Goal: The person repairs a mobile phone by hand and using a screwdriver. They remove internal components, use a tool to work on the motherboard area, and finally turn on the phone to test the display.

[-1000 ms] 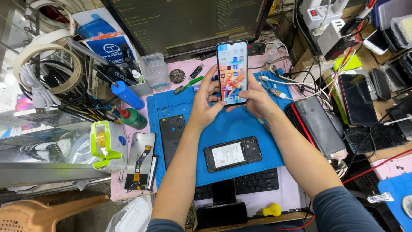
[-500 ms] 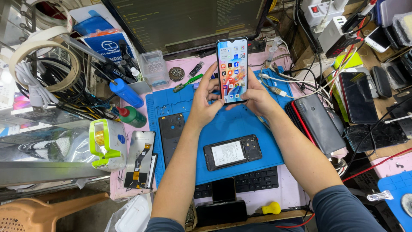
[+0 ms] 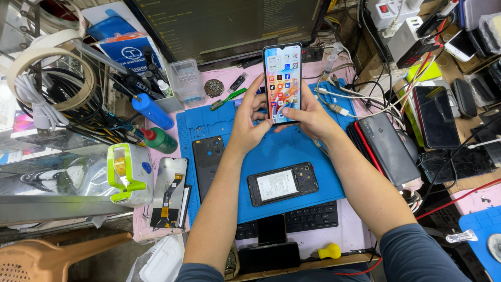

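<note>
1. Head view, hands: the left hand (image 3: 249,122) and the right hand (image 3: 308,116) together hold a lit smartphone (image 3: 282,83) upright above the far edge of the blue repair mat (image 3: 271,156). Each grip is closed on the phone's lower end, the left fingers wrapped along its left side and the right fingers behind its right side, with the right thumb laid on the bottom of the screen.

2. Head view, the phone: its screen shows rows of coloured app icons and faces the camera. It is lifted clear of the mat and touches nothing but the hands.

3. Head view, on the mat: an opened phone with its battery exposed (image 3: 282,184) lies near the mat's near edge, and a black back cover (image 3: 207,156) lies on the mat's left part.

4. Head view, around the mat: a display panel with flex cable (image 3: 169,192) lies just left of the mat, a green-and-white tape dispenser (image 3: 128,175) further left, a black keyboard (image 3: 297,219) at its near edge, and a dark phone (image 3: 389,149) to its right.

5. Doing this well, as I judge it: keep the hold on the phone's edges so the palms stay off the glass, press the screen lightly with one thumb, and keep the phone over the mat so a slip lands softly.
</note>
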